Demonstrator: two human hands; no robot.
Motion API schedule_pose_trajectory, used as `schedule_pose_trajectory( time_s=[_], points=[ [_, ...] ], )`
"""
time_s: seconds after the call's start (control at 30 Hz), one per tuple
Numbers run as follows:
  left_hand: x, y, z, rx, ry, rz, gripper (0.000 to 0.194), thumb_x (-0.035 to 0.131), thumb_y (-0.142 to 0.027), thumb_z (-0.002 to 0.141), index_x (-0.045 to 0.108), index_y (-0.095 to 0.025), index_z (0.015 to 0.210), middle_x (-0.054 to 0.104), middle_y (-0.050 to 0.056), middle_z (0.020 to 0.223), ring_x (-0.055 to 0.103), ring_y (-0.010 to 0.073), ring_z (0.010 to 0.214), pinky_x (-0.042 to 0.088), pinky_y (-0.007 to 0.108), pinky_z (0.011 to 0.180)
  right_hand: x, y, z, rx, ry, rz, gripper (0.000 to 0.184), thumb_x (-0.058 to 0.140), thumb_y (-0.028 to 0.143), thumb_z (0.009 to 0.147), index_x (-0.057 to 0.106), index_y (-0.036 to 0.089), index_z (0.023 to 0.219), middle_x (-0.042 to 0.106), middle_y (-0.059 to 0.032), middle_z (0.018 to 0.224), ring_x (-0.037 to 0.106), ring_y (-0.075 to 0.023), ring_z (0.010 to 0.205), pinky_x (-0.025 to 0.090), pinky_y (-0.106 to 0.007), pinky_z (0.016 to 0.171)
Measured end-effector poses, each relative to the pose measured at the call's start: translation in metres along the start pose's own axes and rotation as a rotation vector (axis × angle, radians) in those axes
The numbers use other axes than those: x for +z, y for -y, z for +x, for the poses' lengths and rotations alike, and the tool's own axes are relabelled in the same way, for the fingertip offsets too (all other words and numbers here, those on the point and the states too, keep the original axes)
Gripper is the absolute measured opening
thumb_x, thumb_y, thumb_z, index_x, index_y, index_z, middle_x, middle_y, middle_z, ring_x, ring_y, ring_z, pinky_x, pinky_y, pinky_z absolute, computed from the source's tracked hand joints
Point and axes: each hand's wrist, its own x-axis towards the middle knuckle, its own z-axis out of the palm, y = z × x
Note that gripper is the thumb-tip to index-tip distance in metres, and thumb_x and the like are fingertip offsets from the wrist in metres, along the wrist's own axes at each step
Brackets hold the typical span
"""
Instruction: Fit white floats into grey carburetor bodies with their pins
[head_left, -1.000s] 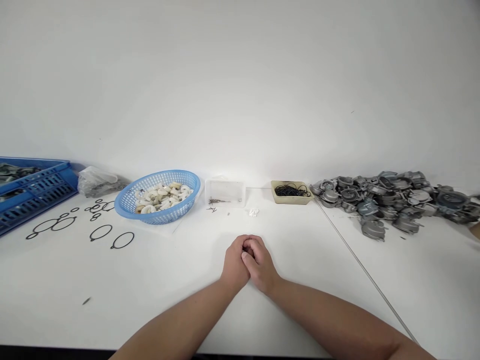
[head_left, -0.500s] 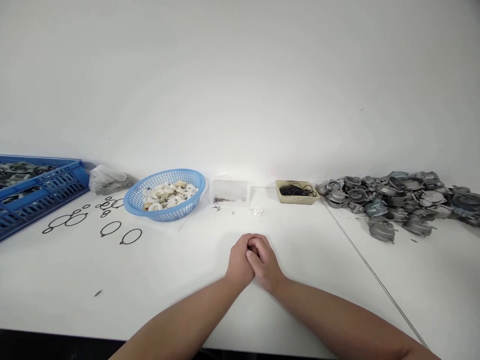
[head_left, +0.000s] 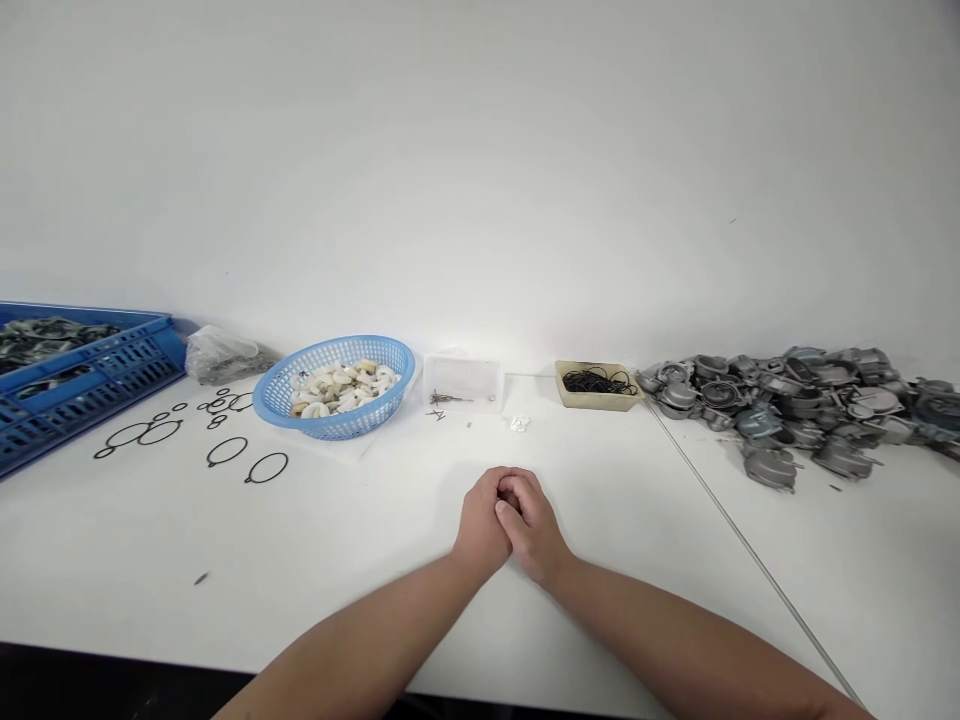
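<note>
- The left hand (head_left: 481,520) and right hand (head_left: 537,535) are clasped together over the table (head_left: 360,540), fingers curled in; whether anything sits in the dark hollow between them cannot be told.
- The scrap (head_left: 519,424), small and white, lies nearest, at 12 o'clock from the hands.
- The box (head_left: 486,396), clear, stands at 11 o'clock with thin pins (head_left: 448,398) showing in it; a few more lie just in front.
- The tub (head_left: 600,401), pale yellow, stands at 1 o'clock and holds tangled black loops (head_left: 592,381).
- The basket (head_left: 337,427), blue and round, sits at 10 o'clock, partly filled with white pieces (head_left: 345,388).
- The rings (head_left: 249,479), black, large and small, lie flat between 9 and 10 o'clock.
- The bag (head_left: 225,355), see-through, rests at 10 o'clock, between the basket and the crate (head_left: 150,355), which is blue and loaded with dark parts (head_left: 52,340).
- The castings (head_left: 795,402), grey, lie heaped between 2 and 3 o'clock, near the wall (head_left: 480,180).
- A dark sliver (head_left: 201,578) lies close to 9 o'clock, well apart from the hands.
</note>
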Motion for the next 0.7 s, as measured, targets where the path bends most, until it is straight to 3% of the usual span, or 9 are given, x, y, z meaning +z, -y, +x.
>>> schedule_pose_trajectory(
  time_s=[0.27,0.7],
  points=[
    [0.0019,0.0093,0.0007,0.029,-0.041,-0.005,0.025,0.056,-0.017,0.077,0.062,-0.018,0.102,0.069,0.006,0.091,0.063,0.0185,0.08,0.052,0.031,0.072,-0.0017,0.0066,0.0003,0.001,-0.008,0.002,0.015,0.049,0.021,0.082,0.062,0.024,0.088,0.058,-0.0058,0.109,0.061,-0.0214,0.09,0.055,-0.038,0.077],
    [0.0006,0.0036,0.0004,0.014,-0.009,0.022,0.027,0.053,-0.018,0.079,0.061,-0.018,0.105,0.068,0.004,0.09,0.063,0.0175,0.08,0.053,0.031,0.07,-0.0003,-0.0008,-0.0002,0.003,0.006,-0.005,0.015,0.046,0.022,0.085,0.059,0.023,0.093,0.055,-0.0064,0.111,0.06,-0.0212,0.094,0.054,-0.038,0.079]
  ],
)
